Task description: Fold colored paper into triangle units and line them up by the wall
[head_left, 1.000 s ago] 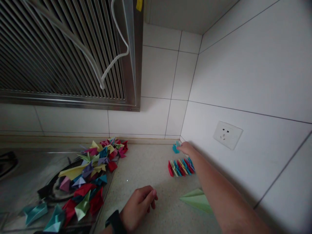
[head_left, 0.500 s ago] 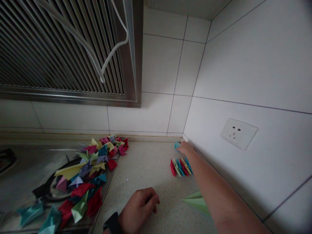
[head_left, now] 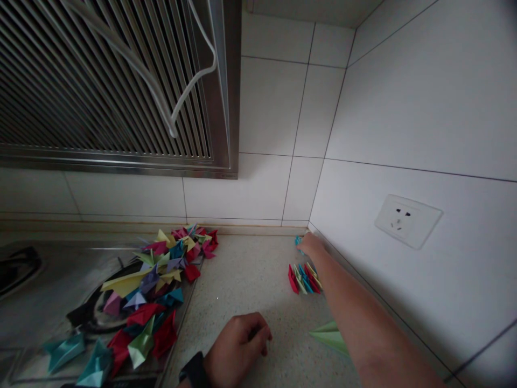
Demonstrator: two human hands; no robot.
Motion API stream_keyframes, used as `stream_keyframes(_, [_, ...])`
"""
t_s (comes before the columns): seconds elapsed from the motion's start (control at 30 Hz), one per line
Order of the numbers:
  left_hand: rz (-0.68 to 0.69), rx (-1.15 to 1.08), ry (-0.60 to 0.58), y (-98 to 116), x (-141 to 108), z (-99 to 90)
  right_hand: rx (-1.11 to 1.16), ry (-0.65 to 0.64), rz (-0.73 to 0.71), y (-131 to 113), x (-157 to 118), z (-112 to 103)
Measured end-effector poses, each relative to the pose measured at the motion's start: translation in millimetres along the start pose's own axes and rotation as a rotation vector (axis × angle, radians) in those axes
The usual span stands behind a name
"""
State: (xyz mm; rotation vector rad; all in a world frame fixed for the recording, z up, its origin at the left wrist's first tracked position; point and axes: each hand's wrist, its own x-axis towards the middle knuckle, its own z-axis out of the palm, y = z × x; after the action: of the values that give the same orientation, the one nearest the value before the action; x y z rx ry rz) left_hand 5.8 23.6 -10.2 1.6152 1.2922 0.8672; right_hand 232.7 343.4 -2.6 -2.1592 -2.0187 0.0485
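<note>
In the far corner of the pale speckled counter [head_left: 242,269], beneath the white tiled walls: a small folded paper piece [head_left: 299,242], bright blue, with creased, narrow edges. Mostly hidden behind the right hand [head_left: 310,244], so full shape impossible to tell. At its near side, right fingers bent down and drawn close to it; whether clamped on it or merely touching, impossible to tell.

Just nearer on the counter, a row of slim folded papers [head_left: 305,279], set side by side and slanting: red at the left end, then pale green, blue, red and yellow, all sharp-creased and pointed, right end cut off from sight by the forearm. Nearer still, a larger light green folded paper [head_left: 331,338], lying flat and tapering to a point at the left, partly behind the same forearm.

Low over the counter, the left hand [head_left: 242,345], with a dark wristband [head_left: 195,371]; fingers loosely curled, nothing visible in them, contact between thumb and fingertips impossible to tell.

To the left, over the stove and onto the counter's edge, a jumbled pile of folded papers [head_left: 157,275] in red, yellow, green, purple, pink and blue, sharp-cornered, at mixed angles.
</note>
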Motion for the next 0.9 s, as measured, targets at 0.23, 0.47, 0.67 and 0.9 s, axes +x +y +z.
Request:
stream_keyframes(0.23, [0.007,0.019,-0.004,0.7,-0.3,-1.1,-0.019,0.039,0.006,3.1,5.0,-1.3])
stream_keyframes(0.47, [0.009,0.025,-0.016,-0.8,0.6,-1.4,-0.030,0.045,-0.024,2.1,6.5,-2.8])
stream_keyframes(0.67, [0.022,0.028,0.002,0.2,0.8,-0.4,-0.035,0.026,-0.031,0.8,5.3,-2.8])
stream_keyframes(0.9, [0.017,0.028,0.000,-2.6,1.8,0.2,-0.041,0.022,-0.029,-1.8,1.6,-4.1])
